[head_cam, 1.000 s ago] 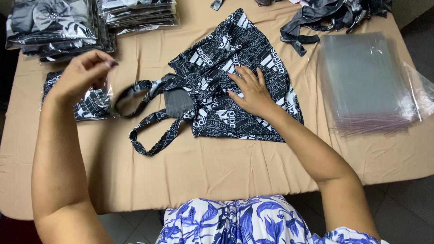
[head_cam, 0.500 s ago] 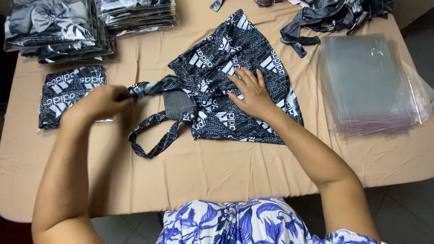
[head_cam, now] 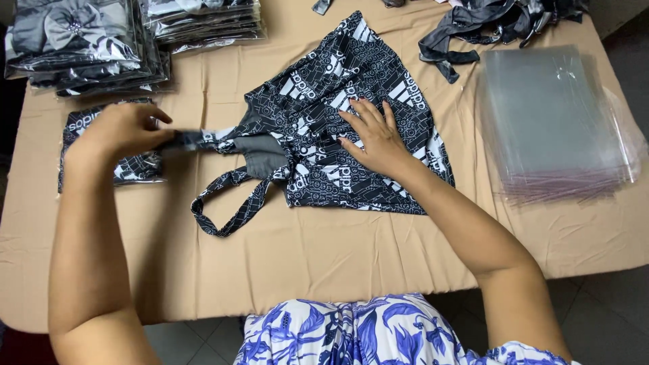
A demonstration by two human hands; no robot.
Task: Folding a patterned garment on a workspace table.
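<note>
Head view shows the left hand point(head_cam: 120, 130) with fingers pinched on one strap point(head_cam: 203, 140) of the black-and-white printed garment point(head_cam: 338, 115), which lies mid-surface under the flat, open right hand point(head_cam: 378, 140). Pulling that strap straight and taut while the palm pins the body should keep things smooth. Tan cloth covers the surface point(head_cam: 351, 250), with clear bags point(head_cam: 554, 122) right, packed stacks point(head_cam: 88, 44) far left, grey floor below.

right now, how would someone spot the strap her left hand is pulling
Start at the black-and-white printed garment in the middle of the tan table. Two straps run off its left edge. The upper strap is stretched straight in the left hand; the lower strap lies slack in a loop.
</note>
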